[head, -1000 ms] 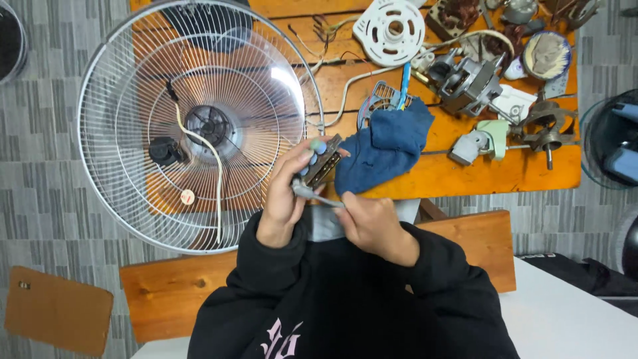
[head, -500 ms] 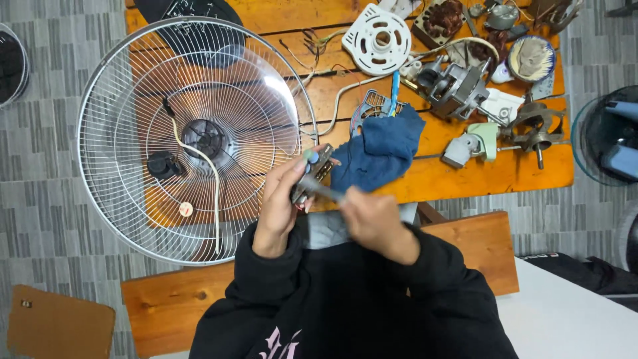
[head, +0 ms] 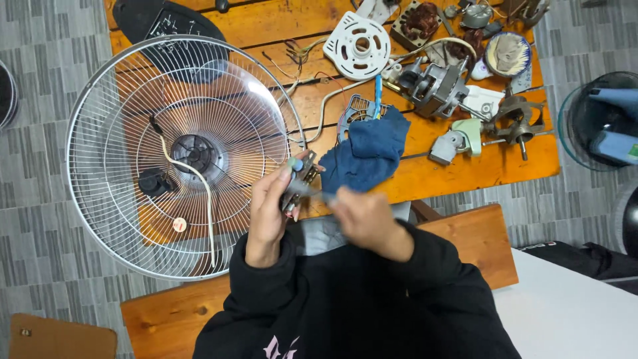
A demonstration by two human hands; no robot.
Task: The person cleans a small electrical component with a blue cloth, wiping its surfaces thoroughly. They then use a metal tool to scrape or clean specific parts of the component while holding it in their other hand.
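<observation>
Sitting at an orange wooden tabletop (head: 266, 26), a person in a black hooded top works on a small fan part over the near edge. Largest on the tabletop is a round wire fan guard (head: 183, 156), overhanging the left edge, with a white cable (head: 199, 193) curling across it and a small round red-and-white sticker (head: 179, 225) near its lower rim. Right of it lies a crumpled blue cloth (head: 367, 151), then a grey fan motor (head: 435, 86) and a white round motor cover (head: 361, 45) farther back, with a pale green fitting (head: 458, 136) near the right edge. The left hand (head: 269, 213) is clamped around a small switch assembly (head: 300, 178) with a blue-green knob on top, held upright just beside the cloth. The right hand (head: 364, 219) is closed on a thin metal tool (head: 312, 191) whose tip meets the assembly; the hand is blurred. Compared with half a second earlier, both hands sit in much the same spot before the chest, and the tool remains against the assembly.
</observation>
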